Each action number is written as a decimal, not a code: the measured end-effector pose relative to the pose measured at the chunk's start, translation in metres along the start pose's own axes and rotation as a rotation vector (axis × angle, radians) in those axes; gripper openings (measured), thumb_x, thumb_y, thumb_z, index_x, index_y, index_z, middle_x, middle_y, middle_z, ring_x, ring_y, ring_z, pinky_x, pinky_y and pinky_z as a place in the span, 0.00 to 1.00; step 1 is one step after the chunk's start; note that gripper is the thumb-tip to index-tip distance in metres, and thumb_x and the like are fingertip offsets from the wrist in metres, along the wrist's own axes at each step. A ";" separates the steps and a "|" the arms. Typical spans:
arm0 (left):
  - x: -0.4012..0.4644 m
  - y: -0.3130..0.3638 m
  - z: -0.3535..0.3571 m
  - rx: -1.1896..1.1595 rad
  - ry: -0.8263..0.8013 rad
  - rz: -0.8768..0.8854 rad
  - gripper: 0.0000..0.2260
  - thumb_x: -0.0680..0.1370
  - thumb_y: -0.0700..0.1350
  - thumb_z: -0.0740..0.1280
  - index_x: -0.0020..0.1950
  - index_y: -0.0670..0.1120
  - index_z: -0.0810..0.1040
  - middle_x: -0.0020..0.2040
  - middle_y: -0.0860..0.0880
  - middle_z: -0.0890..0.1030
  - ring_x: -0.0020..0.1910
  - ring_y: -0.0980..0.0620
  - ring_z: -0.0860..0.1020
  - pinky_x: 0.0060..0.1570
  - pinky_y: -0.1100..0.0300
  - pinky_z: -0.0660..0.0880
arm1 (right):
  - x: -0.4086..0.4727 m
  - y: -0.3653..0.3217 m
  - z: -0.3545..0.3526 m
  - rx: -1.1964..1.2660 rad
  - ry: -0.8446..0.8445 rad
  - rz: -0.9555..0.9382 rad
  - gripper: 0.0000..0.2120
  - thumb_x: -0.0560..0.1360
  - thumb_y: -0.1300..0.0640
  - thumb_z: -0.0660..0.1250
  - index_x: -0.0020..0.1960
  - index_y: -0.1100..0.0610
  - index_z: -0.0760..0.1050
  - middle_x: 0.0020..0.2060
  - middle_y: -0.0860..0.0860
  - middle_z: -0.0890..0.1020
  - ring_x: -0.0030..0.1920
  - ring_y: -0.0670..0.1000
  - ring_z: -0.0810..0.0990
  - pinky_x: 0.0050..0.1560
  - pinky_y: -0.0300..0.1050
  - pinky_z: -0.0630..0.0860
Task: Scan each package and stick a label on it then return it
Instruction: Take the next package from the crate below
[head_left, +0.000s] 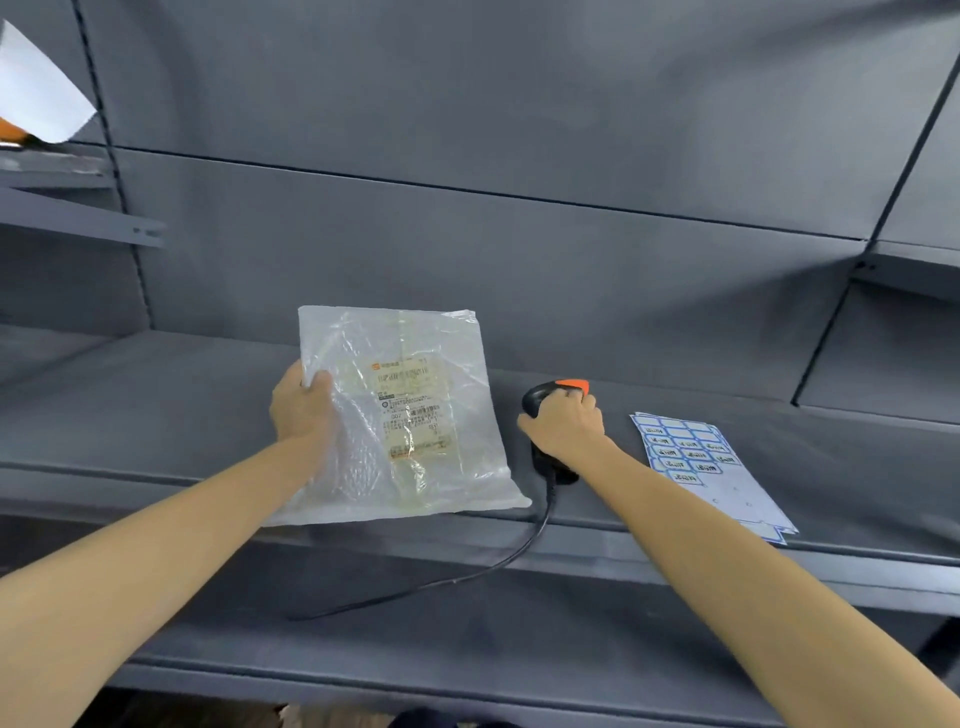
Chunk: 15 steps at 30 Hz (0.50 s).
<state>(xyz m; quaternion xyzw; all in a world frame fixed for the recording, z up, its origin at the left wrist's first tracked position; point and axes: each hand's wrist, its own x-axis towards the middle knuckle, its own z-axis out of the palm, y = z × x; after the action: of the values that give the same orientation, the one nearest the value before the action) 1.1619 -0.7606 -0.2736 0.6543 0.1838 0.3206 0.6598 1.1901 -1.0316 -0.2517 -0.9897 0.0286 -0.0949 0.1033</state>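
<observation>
A clear plastic package (410, 415) with a printed shipping label on its face stands tilted on the grey shelf (156, 395), its lower edge near the shelf's front lip. My left hand (301, 405) grips its left edge, thumb on the front. To the right, my right hand (566, 423) curls round a black barcode scanner with an orange top (550, 395), which stands on the shelf beside the package. The scanner's black cable (467, 577) hangs over the front edge. A sheet of blue-bordered labels (701, 462) lies flat to the right of the scanner.
The shelf has a dark back panel (467, 249) and a lower shelf (415, 649) under it. At the upper left a white package (36, 88) sits on a higher shelf. Another shelf bay (893, 364) adjoins at the right.
</observation>
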 end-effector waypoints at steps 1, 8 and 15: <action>0.001 0.000 0.001 -0.013 0.006 -0.002 0.10 0.75 0.40 0.58 0.38 0.51 0.75 0.31 0.56 0.71 0.30 0.56 0.67 0.33 0.61 0.65 | 0.002 -0.003 0.002 0.015 0.001 0.040 0.30 0.77 0.45 0.61 0.68 0.67 0.64 0.64 0.62 0.69 0.64 0.61 0.67 0.61 0.49 0.67; 0.001 0.005 0.006 -0.028 0.012 0.079 0.16 0.75 0.39 0.58 0.30 0.55 0.69 0.25 0.62 0.70 0.23 0.63 0.66 0.26 0.71 0.62 | 0.013 -0.008 0.008 0.059 -0.074 0.247 0.30 0.76 0.52 0.65 0.70 0.67 0.62 0.66 0.64 0.66 0.64 0.60 0.68 0.62 0.46 0.68; -0.001 0.006 0.012 -0.045 0.026 0.170 0.08 0.77 0.40 0.58 0.43 0.49 0.75 0.35 0.56 0.75 0.33 0.60 0.71 0.36 0.63 0.68 | 0.018 -0.001 -0.009 0.786 -0.113 0.360 0.17 0.74 0.50 0.63 0.53 0.63 0.73 0.44 0.56 0.75 0.53 0.60 0.76 0.54 0.50 0.74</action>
<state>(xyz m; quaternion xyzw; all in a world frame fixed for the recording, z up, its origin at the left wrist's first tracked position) 1.1677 -0.7704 -0.2670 0.6484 0.1291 0.3879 0.6422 1.2062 -1.0342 -0.2391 -0.8579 0.1566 -0.0246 0.4887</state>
